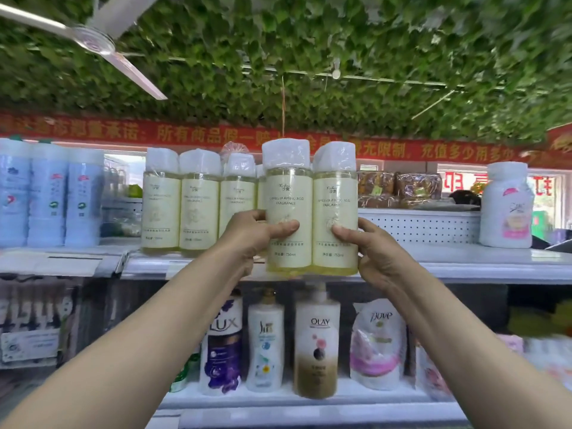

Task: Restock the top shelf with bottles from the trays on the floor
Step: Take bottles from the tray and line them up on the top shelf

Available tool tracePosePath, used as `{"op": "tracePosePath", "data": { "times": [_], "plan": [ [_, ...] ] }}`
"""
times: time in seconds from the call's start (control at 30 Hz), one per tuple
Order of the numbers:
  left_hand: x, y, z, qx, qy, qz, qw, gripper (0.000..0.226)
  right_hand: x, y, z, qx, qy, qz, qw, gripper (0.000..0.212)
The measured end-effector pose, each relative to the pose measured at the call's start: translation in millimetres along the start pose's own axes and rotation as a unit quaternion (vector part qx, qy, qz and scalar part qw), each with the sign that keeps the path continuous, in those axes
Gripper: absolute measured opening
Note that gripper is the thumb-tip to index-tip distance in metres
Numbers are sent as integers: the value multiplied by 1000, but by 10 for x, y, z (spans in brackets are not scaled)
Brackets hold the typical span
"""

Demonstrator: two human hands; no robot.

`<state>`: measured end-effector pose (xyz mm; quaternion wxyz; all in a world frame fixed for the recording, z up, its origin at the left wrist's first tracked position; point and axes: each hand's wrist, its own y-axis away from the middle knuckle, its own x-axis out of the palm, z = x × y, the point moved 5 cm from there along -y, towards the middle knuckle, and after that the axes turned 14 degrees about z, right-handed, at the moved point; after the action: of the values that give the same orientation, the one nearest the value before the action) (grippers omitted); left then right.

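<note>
At the front edge of the top shelf [464, 267] I hold two yellow bottles [311, 212] side by side, touching each other, both upright with white wrapped caps. My left hand [253, 235] grips the left one of the pair, fingers curled behind it and the thumb pressed across the cream label. My right hand [371, 246] grips the right one the same way, thumb on the label front, fingers wrapped round its far side. The bases of both bottles sit level with the shelf lip; whether they rest on it or hang just above it I cannot tell.

Just beside them to the left, further back on the same shelf, stands a row of matching yellow bottles [198, 202]. Farther left are pale blue bottles [49, 193], and well to the right a single white bottle [506, 205] with a pink label. On the shelf below stand a purple Lux bottle [221, 345], an Olay bottle [317, 345] and a Dove refill pouch [377, 342]. Overhead a ceiling of green leaves carries a white fan [93, 41], with a red banner [185, 133] running beneath it.
</note>
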<state>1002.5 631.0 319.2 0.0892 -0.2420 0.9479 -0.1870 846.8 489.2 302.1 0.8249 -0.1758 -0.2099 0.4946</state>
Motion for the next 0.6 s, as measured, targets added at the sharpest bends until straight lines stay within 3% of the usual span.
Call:
{"op": "tracePosePath", "data": {
  "times": [0.13,0.3,0.6],
  "plan": [
    [171,-216,-112,18,-20,-35,999,43,-240,-183,125,8,29,-1,1000,67],
    [283,-427,-147,22,-63,-78,995,75,-456,-339,183,11,26,0,1000,58],
    [449,-585,-75,34,-92,-114,989,61,-722,-514,110,14,17,-8,1000,59]
  ]
}}
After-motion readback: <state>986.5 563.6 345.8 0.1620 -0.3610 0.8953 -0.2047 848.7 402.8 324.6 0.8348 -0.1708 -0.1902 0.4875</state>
